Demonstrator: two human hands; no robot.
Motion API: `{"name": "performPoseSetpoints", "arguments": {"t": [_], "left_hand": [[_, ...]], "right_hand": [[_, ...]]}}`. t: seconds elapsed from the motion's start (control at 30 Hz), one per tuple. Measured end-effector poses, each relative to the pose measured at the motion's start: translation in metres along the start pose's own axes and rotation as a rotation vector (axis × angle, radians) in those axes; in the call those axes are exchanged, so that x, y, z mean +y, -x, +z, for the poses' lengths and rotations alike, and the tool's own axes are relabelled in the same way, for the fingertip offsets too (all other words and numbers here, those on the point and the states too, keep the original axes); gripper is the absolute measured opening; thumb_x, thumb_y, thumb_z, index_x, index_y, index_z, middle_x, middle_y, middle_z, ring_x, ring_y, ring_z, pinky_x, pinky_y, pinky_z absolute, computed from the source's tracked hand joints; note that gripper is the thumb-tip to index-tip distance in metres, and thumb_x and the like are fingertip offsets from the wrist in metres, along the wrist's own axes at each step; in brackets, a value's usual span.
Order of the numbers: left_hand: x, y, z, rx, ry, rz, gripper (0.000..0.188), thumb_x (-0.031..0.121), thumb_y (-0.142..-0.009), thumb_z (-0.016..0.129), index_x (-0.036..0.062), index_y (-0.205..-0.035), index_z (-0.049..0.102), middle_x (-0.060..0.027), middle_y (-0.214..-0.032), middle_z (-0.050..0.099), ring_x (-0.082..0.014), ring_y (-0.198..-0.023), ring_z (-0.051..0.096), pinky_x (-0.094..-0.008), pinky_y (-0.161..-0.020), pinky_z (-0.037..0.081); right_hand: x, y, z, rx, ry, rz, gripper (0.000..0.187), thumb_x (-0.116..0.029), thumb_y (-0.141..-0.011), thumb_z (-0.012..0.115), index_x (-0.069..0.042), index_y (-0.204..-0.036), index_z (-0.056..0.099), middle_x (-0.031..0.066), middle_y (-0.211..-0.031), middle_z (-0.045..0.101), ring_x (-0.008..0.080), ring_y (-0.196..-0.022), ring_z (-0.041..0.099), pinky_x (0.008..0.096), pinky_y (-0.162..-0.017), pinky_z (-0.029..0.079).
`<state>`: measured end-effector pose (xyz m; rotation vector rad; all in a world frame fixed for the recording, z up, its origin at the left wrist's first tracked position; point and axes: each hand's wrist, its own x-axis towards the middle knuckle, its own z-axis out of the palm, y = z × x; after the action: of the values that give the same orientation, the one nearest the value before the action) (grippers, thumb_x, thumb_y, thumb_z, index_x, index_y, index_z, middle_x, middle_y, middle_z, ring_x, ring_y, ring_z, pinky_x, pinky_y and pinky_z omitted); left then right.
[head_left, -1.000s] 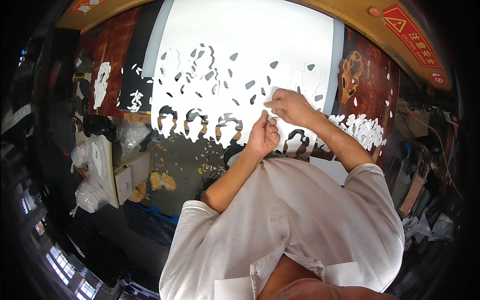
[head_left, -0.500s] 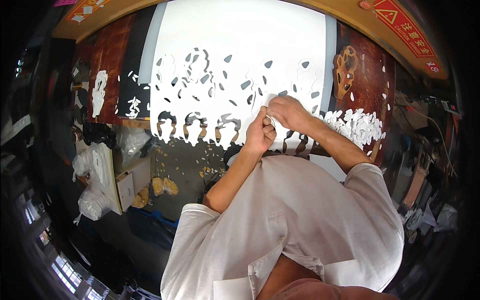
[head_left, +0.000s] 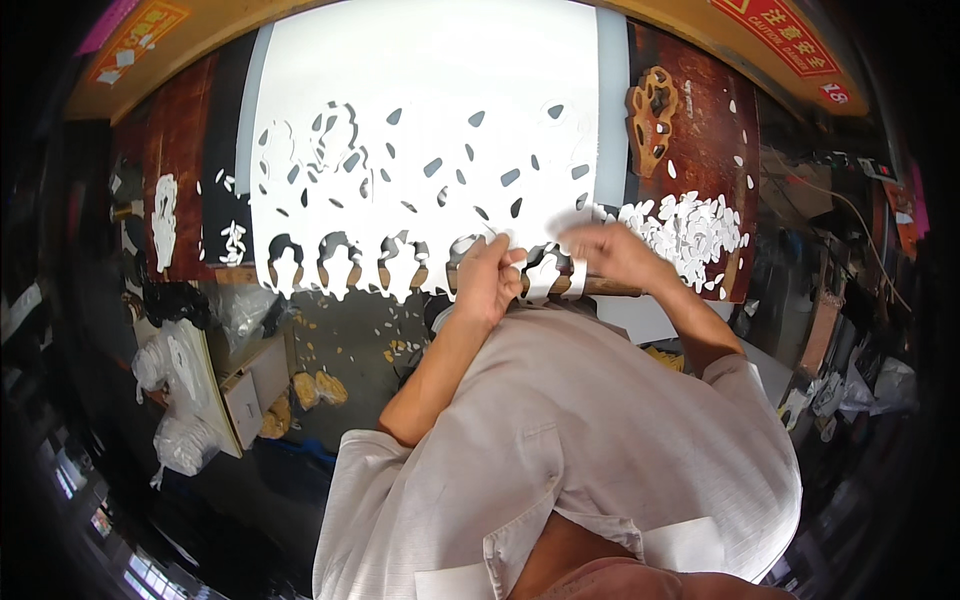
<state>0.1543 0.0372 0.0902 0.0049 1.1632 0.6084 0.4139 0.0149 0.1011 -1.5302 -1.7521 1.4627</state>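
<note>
White cut-out sheet (head_left: 430,60), left hand (head_left: 487,280) pinching it, right hand (head_left: 615,252) blurred, grip unclear, red warning label (head_left: 785,38), pale lettering

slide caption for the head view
Bare hands at the near edge of a white sheet, small white pieces heaped right.

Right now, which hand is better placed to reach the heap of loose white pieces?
Probably the right hand: it is at the left side of the heap. The left hand is farther off, at the near edge of the white sheet, with the right hand in between.
</note>
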Motion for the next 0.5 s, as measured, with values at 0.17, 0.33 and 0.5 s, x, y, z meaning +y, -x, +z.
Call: {"name": "performPoseSetpoints", "arguments": {"t": [0.17, 0.33, 0.5], "left_hand": [[0.009, 0.036, 0.024, 0.043, -0.688, 0.182, 0.074, 0.024, -0.107, 0.062, -0.0170, -0.157, 0.025, -0.0171, -0.099, 0.075, -0.0165, -0.060, 0.068, -0.0294, -0.049, 0.056], [0.012, 0.036, 0.019, 0.108, -1.192, 0.403, 0.063, 0.028, -0.105, 0.064, -0.0127, -0.151, 0.048, -0.0231, -0.102, 0.079, -0.0282, -0.071, 0.076, -0.0371, -0.064, 0.061], [-0.003, 0.018, 0.020, 0.090, -1.395, 0.712, 0.042, 0.030, -0.103, 0.066, -0.0061, -0.125, 0.072, -0.0264, -0.097, 0.079, -0.0405, -0.085, 0.078, -0.0455, -0.081, 0.060]], "right_hand": [[0.010, -0.050, -0.035, 0.205, 0.330, -0.263, 0.037, -0.014, -0.098, 0.074, -0.012, -0.134, 0.075, 0.0114, -0.112, 0.072, 0.0301, -0.099, 0.072, 0.0412, -0.092, 0.058], [0.010, -0.070, -0.032, 0.067, 0.556, -0.180, 0.037, -0.016, -0.094, 0.078, -0.018, -0.132, 0.077, 0.0081, -0.113, 0.064, 0.0275, -0.099, 0.069, 0.0393, -0.088, 0.058], [0.018, -0.057, -0.025, 0.109, 0.562, -0.243, 0.039, -0.017, -0.092, 0.079, -0.021, -0.131, 0.078, 0.0071, -0.108, 0.061, 0.0263, -0.097, 0.068, 0.0412, -0.084, 0.058]]}}
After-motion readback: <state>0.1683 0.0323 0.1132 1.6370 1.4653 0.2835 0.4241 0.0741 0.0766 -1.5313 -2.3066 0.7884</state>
